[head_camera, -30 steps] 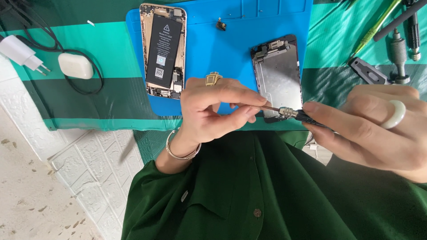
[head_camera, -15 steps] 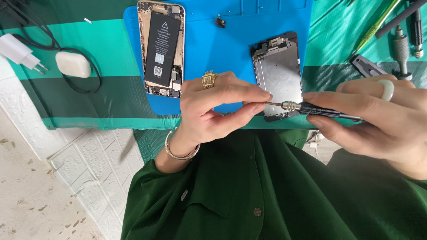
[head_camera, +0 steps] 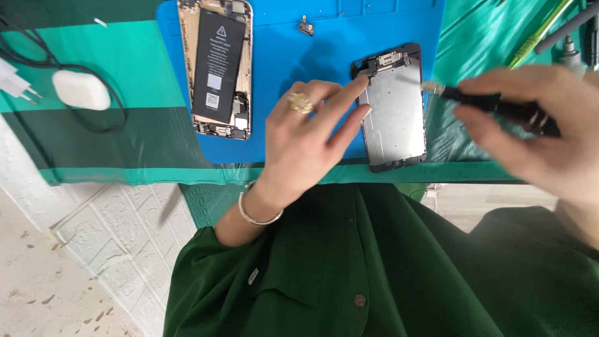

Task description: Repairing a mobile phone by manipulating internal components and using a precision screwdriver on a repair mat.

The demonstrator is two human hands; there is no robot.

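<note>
Right hand (head_camera: 536, 134) gripping slim black screwdriver (head_camera: 493, 106), flat metal-backed screen panel (head_camera: 394, 112)

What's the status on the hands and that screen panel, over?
Left hand open, fingertips at the screen panel edge, holding nothing. Right hand grips the black screwdriver, tip beside the panel's top corner. Panel flat on blue mat; nothing in the way.

White earbud case (head_camera: 81, 89) and plug (head_camera: 14, 84) lie left.

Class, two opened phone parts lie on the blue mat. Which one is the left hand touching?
The left hand touches the screen assembly with the bare metal backplate, on the mat's right; the phone body with the black battery lies untouched.
</note>
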